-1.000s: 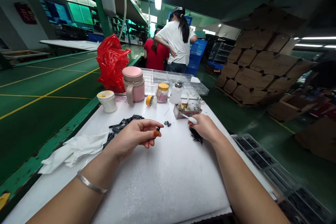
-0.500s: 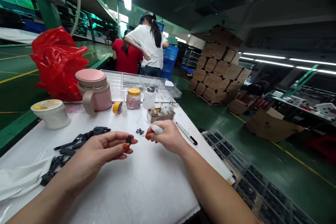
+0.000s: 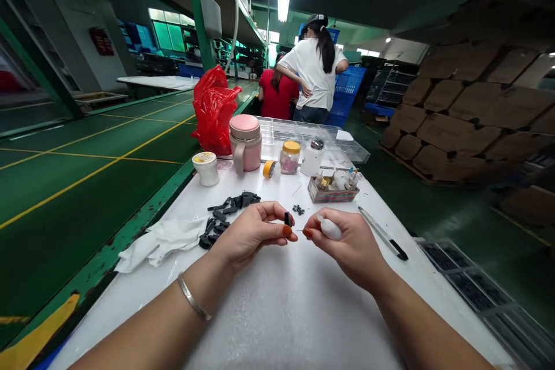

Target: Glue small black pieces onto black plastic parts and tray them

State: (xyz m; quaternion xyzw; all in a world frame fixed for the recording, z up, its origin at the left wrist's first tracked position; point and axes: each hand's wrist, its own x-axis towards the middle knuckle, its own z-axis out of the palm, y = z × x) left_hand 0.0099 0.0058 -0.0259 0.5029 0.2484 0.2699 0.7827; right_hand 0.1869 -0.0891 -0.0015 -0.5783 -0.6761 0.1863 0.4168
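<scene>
My left hand (image 3: 255, 230) pinches a small black plastic part (image 3: 287, 218) between thumb and fingers, above the white tabletop. Facing it, my right hand (image 3: 353, 240) is closed around a small white squeeze bottle (image 3: 330, 229). A thin dark needle-like pin (image 3: 300, 230) sticks out from the right fingertips toward the black part; whether it touches cannot be made out. Just beyond the fingers lies a little cluster of small dark metallic pieces (image 3: 298, 209). Beside my left hand is a pile of black plastic parts (image 3: 219, 222).
A white cloth (image 3: 167, 243) lies at left. Behind stand a white tub (image 3: 205, 170), pink mug (image 3: 246, 147), yellow tape roll (image 3: 269, 169), yellow-lidded jar (image 3: 290, 159), white bottle (image 3: 312, 159) and box of small bottles (image 3: 333, 191). A utility knife (image 3: 384, 234) is at right. Two people are beyond.
The view has swung left, so everything sits farther right in the picture. My hands have come closer together, bringing the pin near the black part. Both keep their holds.
</scene>
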